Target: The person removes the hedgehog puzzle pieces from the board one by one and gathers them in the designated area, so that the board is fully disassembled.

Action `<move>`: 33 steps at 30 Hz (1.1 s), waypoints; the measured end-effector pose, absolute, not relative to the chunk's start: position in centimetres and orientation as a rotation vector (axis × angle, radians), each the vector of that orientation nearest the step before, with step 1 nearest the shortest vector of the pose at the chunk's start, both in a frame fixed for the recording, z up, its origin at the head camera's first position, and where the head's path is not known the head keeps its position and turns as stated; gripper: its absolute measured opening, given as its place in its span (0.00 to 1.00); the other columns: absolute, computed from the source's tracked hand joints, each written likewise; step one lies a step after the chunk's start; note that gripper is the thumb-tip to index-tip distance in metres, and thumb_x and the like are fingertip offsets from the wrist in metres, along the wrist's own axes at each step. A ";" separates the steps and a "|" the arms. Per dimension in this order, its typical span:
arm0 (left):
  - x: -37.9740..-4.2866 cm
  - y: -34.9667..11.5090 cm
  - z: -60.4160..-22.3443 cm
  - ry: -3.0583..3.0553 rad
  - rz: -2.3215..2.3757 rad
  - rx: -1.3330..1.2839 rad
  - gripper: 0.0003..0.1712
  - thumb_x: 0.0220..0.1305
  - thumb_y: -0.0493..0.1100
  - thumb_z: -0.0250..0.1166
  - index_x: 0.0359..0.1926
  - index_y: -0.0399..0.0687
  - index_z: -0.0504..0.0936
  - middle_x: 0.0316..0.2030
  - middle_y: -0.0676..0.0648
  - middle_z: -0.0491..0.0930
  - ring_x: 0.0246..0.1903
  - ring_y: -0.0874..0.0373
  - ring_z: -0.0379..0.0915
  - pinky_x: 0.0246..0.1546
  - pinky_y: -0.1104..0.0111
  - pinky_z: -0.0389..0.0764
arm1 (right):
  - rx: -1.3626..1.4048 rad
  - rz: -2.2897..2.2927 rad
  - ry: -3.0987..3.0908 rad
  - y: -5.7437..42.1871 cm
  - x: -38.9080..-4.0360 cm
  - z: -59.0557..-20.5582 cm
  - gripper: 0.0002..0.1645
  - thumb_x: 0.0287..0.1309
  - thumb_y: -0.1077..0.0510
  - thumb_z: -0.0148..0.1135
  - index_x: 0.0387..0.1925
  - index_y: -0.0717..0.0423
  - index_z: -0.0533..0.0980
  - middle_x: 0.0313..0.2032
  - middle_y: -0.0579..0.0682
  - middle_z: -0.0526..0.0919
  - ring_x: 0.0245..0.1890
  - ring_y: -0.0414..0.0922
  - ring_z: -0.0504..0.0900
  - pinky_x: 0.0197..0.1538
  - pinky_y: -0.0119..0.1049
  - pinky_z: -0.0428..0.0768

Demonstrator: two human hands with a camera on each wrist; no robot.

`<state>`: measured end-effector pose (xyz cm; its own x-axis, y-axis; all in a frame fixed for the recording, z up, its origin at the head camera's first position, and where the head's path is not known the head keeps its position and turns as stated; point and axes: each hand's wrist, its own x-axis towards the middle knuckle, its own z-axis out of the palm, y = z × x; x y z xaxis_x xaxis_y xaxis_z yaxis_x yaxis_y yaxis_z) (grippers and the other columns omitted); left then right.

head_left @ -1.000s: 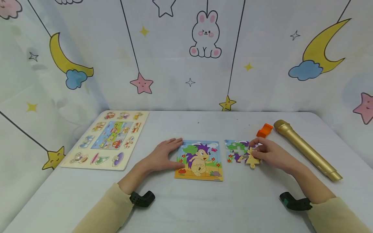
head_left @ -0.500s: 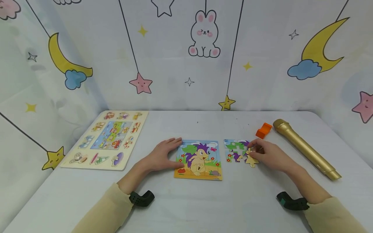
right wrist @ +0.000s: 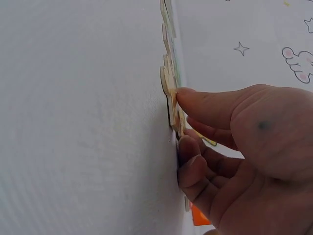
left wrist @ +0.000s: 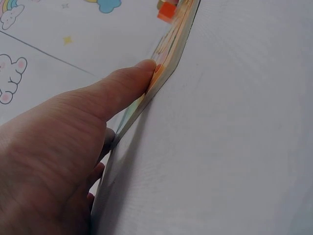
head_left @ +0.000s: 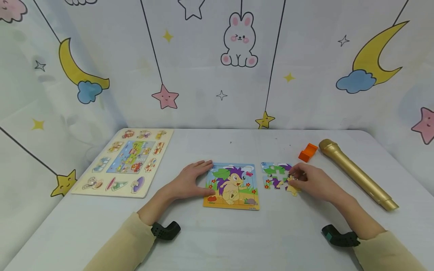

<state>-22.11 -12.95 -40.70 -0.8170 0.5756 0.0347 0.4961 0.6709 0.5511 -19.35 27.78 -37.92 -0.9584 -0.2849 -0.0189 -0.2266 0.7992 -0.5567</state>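
The hedgehog puzzle board lies flat in the middle of the table. My left hand rests at its left side, fingers extended by the edge and the thumb on the picture. To the right of the board lies a group of joined puzzle pieces with a gap within it. At that group's right side my right hand pinches a yellow puzzle piece between thumb and fingers. In the right wrist view the thumb presses on the wooden piece, low over the table; its far part is hidden by the fingers.
A large cream puzzle board with vehicle and toy shapes lies at the left. An orange block and a gold microphone-shaped tube are at the right, beyond my right hand. A printed curtain stands behind the white table.
My right fingers have shifted slightly and now cover more of the yellow piece at the group's right edge. The left hand and the hedgehog board stay in place.
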 end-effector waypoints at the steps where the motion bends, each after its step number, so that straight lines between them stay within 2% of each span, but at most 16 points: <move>1: -22.1 -13.0 -40.7 2.740 0.839 0.884 0.52 0.58 0.61 0.71 0.76 0.44 0.63 0.76 0.49 0.57 0.76 0.44 0.44 0.73 0.44 0.46 | -0.407 -0.875 2.880 27.7 -19.3 -37.9 0.20 0.64 0.54 0.69 0.49 0.65 0.77 0.37 0.48 0.79 0.37 0.47 0.75 0.39 0.37 0.78; 6: -22.1 -13.0 -40.6 2.745 0.834 0.882 0.52 0.58 0.61 0.71 0.76 0.44 0.63 0.76 0.48 0.57 0.76 0.44 0.44 0.73 0.44 0.47 | -0.405 -0.887 2.892 27.6 -19.3 -38.0 0.19 0.63 0.56 0.70 0.49 0.64 0.77 0.36 0.47 0.78 0.37 0.46 0.75 0.38 0.35 0.77; 16: -22.2 -13.0 -40.9 2.743 0.832 0.882 0.52 0.58 0.62 0.71 0.77 0.45 0.63 0.77 0.49 0.57 0.76 0.45 0.44 0.73 0.44 0.47 | -0.405 -0.909 2.911 27.8 -19.5 -37.7 0.17 0.64 0.56 0.69 0.48 0.63 0.77 0.37 0.48 0.79 0.38 0.48 0.79 0.42 0.41 0.79; 21: -22.2 -12.9 -40.8 2.743 0.828 0.887 0.52 0.58 0.62 0.71 0.76 0.45 0.63 0.77 0.49 0.57 0.76 0.44 0.44 0.73 0.44 0.47 | -0.395 -0.943 2.903 27.4 -19.6 -37.1 0.18 0.66 0.55 0.67 0.51 0.62 0.77 0.39 0.49 0.81 0.40 0.48 0.80 0.43 0.39 0.80; 28: -22.0 -12.9 -40.7 2.741 0.833 0.879 0.51 0.58 0.62 0.71 0.76 0.45 0.63 0.76 0.49 0.57 0.76 0.44 0.45 0.73 0.44 0.48 | -0.438 -1.022 2.873 24.9 -20.2 -35.9 0.21 0.67 0.53 0.66 0.55 0.62 0.76 0.41 0.50 0.81 0.43 0.49 0.81 0.44 0.39 0.82; 33: -22.1 -12.9 -40.7 2.745 0.829 0.880 0.52 0.58 0.62 0.71 0.76 0.45 0.63 0.77 0.49 0.57 0.76 0.45 0.44 0.73 0.44 0.47 | -0.483 -1.083 2.813 22.3 -20.8 -35.2 0.22 0.68 0.54 0.65 0.58 0.62 0.75 0.44 0.51 0.81 0.46 0.50 0.81 0.48 0.43 0.83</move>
